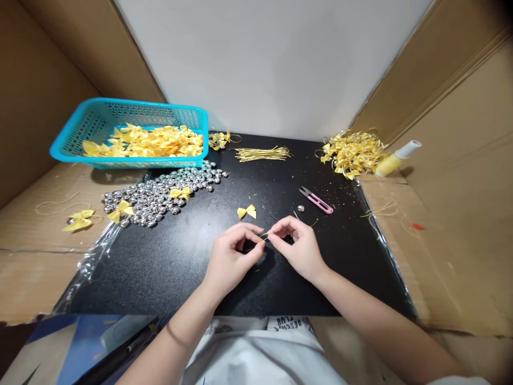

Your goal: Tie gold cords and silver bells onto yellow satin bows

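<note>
My left hand [236, 251] and my right hand [298, 246] meet over the black work surface [172, 267], fingertips nearly touching. Between both sets of pinched fingers runs a thin gold cord [263, 237], partly hidden by the fingers. Just beyond the left hand lies a yellow ribbon bow [247, 212]. A single silver bead [300, 208] rests past the right hand, close to pink-handled thread snips [316, 200] with their blades pointing away to the left.
A turquoise basket [128, 162] of yellow bows stands at the back left, with silver beads [160, 195] heaped before it. Gold cords [262, 154] lie at the back. Finished-looking bows with loops [355, 152] and a yellow thread spool [396, 159] sit back right. Cardboard walls [460, 176] flank the surface.
</note>
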